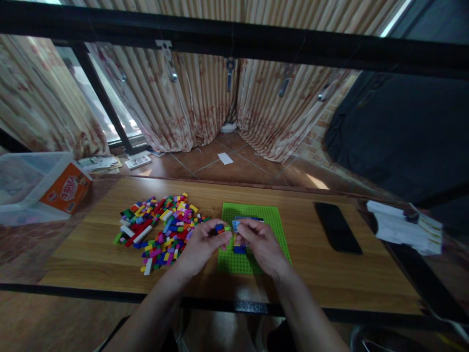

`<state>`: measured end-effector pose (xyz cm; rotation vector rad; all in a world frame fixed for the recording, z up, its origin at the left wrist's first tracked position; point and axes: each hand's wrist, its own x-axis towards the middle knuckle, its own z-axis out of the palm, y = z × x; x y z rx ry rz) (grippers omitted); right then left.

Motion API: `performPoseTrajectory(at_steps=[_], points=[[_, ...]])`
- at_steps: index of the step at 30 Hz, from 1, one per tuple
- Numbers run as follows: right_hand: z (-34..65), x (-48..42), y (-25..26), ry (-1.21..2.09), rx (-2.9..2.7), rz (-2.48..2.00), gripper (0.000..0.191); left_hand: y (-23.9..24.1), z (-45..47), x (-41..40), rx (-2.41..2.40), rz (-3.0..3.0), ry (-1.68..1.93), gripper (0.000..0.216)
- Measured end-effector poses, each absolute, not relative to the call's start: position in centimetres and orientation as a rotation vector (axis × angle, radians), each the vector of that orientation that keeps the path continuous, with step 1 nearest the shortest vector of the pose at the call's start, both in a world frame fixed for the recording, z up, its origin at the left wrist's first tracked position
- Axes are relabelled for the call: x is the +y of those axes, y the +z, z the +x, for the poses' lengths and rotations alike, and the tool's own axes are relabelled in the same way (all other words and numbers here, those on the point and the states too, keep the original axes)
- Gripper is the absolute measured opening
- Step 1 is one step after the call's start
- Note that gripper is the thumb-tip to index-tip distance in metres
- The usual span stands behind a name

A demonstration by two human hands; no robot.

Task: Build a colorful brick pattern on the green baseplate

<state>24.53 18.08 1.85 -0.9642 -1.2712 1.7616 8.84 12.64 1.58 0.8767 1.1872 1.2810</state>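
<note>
My left hand (205, 240) pinches a few small toy bricks (222, 228), blue, green and orange among them, above the left part of a lime-green baseplate (273, 242). Close beside it, my right hand (261, 242) holds a light-blue brick (235, 225) between thumb and forefinger. The held bricks are near each other, with a slim gap between. Under and behind my right hand sits a structure of bricks on the plate, blue at its near corner (240, 249); my fingers hide most of it.
A heap of loose coloured bricks (170, 230) spreads over the table's left half. Right of the plate lies a black phone (337, 228). White papers (399, 227) are at the right edge. A clear plastic bin (32, 215) with an orange label stands at far left. A dark bar (234, 36) crosses above.
</note>
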Motion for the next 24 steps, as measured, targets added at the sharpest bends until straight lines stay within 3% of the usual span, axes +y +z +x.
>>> performPoseTrajectory(at_steps=[10, 24], points=[[31.6, 21.6, 1.0, 0.907, -1.893, -1.340, 0.024, 1.3, 8.0, 13.6, 1.352, 0.756, 1.303, 0.029], [30.5, 21.0, 0.6, 0.663, -2.278, -1.284, 0.018, 1.8, 8.9, 13.8, 1.269, 0.443, 1.307, 0.037]])
